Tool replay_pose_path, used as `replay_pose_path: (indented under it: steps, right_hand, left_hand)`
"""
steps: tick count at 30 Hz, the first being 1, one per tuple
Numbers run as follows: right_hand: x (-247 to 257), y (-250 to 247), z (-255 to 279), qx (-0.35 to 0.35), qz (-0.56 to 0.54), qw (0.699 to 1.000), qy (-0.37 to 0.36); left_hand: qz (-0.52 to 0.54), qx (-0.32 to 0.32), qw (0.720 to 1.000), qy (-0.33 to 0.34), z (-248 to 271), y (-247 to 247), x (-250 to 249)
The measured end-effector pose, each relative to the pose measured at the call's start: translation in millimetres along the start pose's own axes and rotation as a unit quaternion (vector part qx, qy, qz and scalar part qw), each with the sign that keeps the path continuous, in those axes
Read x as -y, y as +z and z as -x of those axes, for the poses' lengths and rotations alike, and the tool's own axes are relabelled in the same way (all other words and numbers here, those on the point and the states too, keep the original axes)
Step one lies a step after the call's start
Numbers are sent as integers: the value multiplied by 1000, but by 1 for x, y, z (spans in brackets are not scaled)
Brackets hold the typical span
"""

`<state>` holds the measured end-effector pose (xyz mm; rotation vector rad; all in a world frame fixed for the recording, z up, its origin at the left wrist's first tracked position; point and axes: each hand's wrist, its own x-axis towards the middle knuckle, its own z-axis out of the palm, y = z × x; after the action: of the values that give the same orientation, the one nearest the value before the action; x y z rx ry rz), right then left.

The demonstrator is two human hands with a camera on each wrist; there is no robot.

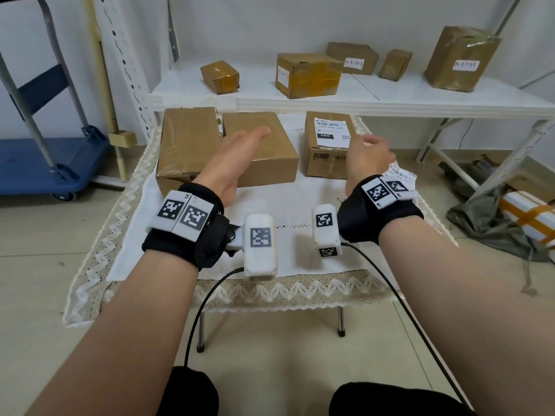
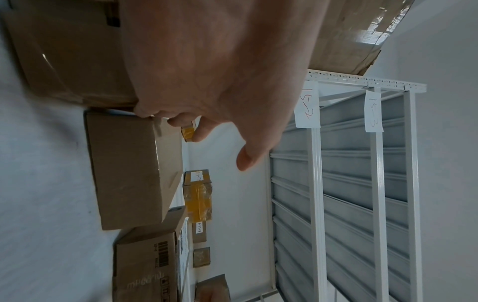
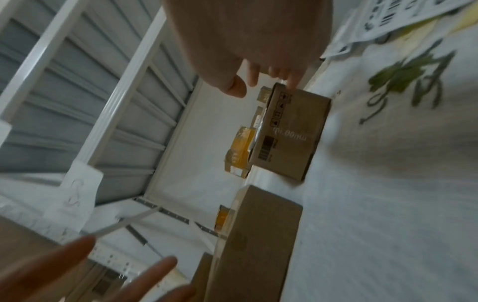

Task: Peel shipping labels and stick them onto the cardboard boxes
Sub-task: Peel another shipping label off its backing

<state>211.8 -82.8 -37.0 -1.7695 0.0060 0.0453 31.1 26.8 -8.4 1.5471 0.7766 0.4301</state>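
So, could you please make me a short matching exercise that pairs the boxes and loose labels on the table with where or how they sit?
Things:
1. Right box
2. Middle box
3. Left box
4. Loose labels

States:
A. at the table's right edge, behind the right hand
B. white shipping label on top
C. bare top, under the open left hand
D. nearest the blue cart

Pairs: 1-B, 2-C, 3-D, 4-A

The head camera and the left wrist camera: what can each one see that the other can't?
Only the head view shows the blue cart, both wrist bands and the loose labels beside the right hand. Only the left wrist view shows paper tags marked 15-2 and 15-3 on the shelf frame. Both show the open left hand, the plain box and the labelled box.
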Motion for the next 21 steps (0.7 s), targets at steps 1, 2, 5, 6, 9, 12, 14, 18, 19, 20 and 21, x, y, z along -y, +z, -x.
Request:
replay_pose_path:
  steps: [1,2,5,6,9,12,14,18,19,20,21]
  right_hand:
    - [1,5,4,9,-13,1000,-19]
    - [2,11,10,27,-25,999,-31]
    - [4,23,23,89,-5,994,-59]
    - [4,26,27,116,4,991,-61]
    - [0,34,38,209,38,976,-56]
    - [-2,35,49,241,76,966,-50]
    - [-3,36,49,244,77,966,-35]
    - [-4,27,53,248,50,967,3]
    - [-5,23,54,249,43,967,8]
    - [-7,19,56,254,34,966,15]
    - [-9,16,56,259,22,965,23]
  left_hand:
    - [-3,-1,1000,0,1,0,0]
    - [-5,-1,1000,0,1,1,0]
    - [-9,-3,1000,1,4,2,-1]
    - [-10,-3,1000,0,5,2,-2]
    - [-9,-8,1000,-2,5,2,-3]
    - [-12,-21,1000,-1,6,1,-4]
    - [-14,-25,1000,0,8,-1,-5]
    - [-9,-7,1000,10,18,-8,-7]
    - [-8,-5,1000,13,20,-9,-8]
    - [-8,-7,1000,16,22,-10,-9]
    - [-11,-12,1000,18,24,-11,-10]
